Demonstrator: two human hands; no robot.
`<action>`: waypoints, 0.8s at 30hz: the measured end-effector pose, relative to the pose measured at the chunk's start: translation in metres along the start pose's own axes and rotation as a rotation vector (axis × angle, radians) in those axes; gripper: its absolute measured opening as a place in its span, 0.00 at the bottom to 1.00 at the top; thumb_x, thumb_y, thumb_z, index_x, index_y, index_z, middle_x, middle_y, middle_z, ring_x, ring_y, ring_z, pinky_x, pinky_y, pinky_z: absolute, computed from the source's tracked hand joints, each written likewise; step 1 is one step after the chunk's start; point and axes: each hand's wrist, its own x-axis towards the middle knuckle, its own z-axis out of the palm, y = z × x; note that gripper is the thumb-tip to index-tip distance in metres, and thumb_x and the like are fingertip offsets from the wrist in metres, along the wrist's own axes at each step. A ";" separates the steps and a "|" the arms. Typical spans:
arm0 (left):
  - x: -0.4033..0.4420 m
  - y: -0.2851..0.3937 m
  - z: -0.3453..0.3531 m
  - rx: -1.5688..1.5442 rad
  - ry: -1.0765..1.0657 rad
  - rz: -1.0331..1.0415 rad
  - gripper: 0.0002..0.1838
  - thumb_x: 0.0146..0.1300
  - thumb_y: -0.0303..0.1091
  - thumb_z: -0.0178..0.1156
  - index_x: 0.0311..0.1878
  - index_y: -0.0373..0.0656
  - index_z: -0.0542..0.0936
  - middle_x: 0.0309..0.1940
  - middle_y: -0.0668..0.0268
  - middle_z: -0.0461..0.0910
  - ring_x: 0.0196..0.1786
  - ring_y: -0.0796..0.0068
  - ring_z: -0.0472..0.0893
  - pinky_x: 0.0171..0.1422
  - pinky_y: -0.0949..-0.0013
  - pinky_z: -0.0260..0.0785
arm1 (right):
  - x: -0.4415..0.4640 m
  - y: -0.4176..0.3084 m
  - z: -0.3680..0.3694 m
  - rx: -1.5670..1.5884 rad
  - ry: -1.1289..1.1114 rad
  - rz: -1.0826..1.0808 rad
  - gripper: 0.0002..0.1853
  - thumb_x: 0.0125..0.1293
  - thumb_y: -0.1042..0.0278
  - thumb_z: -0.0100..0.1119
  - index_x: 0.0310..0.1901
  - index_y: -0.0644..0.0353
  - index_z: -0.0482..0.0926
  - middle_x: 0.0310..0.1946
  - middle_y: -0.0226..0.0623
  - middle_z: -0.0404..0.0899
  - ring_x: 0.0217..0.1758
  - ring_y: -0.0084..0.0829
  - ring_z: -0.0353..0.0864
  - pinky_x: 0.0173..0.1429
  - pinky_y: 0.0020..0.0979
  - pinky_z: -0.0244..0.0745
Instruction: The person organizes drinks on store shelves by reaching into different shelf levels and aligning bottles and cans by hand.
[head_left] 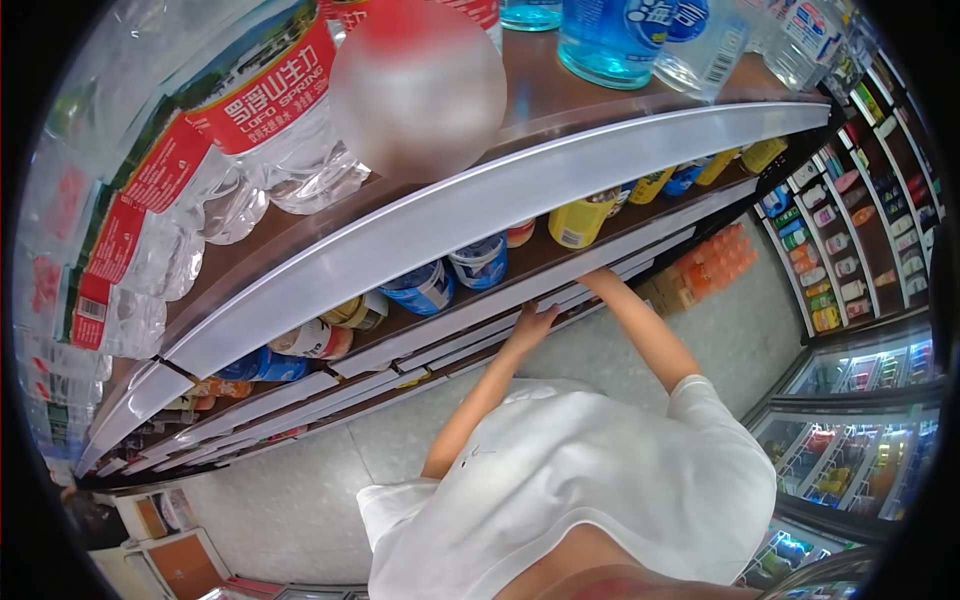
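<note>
My left hand (533, 325) is at the front edge of a lower shelf, its fingers partly visible and apart, with nothing seen in them. Farther right, my right hand (598, 277) reaches in at the shelf edge, and its fingers are hidden there. Just above it stands a yellow-labelled container (582, 220) on the shelf. Blue tubs (478, 262) sit to the left of that container, above my left hand. The white shelf edge strip (480, 325) runs beside both hands.
Large water bottles with red labels (265, 90) and blue liquid bottles (610, 45) stand on the top shelf. Orange-capped bottles (715, 262) are on the floor at the shelf's far end. Glass-door fridges (840, 450) line the right; a stocked rack (850, 220) stands beyond.
</note>
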 end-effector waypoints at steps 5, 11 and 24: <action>0.004 0.010 0.001 -0.058 0.038 0.036 0.41 0.58 0.46 0.58 0.64 0.30 0.51 0.61 0.42 0.58 0.58 0.59 0.70 0.57 0.68 0.65 | 0.001 0.002 -0.002 0.032 -0.017 0.001 0.13 0.54 0.64 0.55 0.38 0.62 0.76 0.37 0.50 0.77 0.41 0.50 0.75 0.45 0.43 0.69; 0.018 -0.003 0.019 0.239 0.261 0.111 0.35 0.56 0.48 0.57 0.59 0.32 0.62 0.57 0.42 0.64 0.60 0.47 0.65 0.62 0.61 0.59 | 0.009 0.011 0.000 0.073 -0.112 -0.037 0.13 0.55 0.64 0.55 0.38 0.62 0.76 0.37 0.50 0.77 0.42 0.50 0.75 0.46 0.42 0.69; 0.024 0.006 0.046 0.596 0.654 0.360 0.25 0.55 0.35 0.58 0.53 0.33 0.65 0.51 0.43 0.66 0.55 0.44 0.65 0.60 0.55 0.55 | 0.005 0.009 -0.001 0.207 -0.258 -0.084 0.12 0.56 0.64 0.54 0.39 0.62 0.76 0.38 0.49 0.77 0.43 0.50 0.75 0.46 0.42 0.69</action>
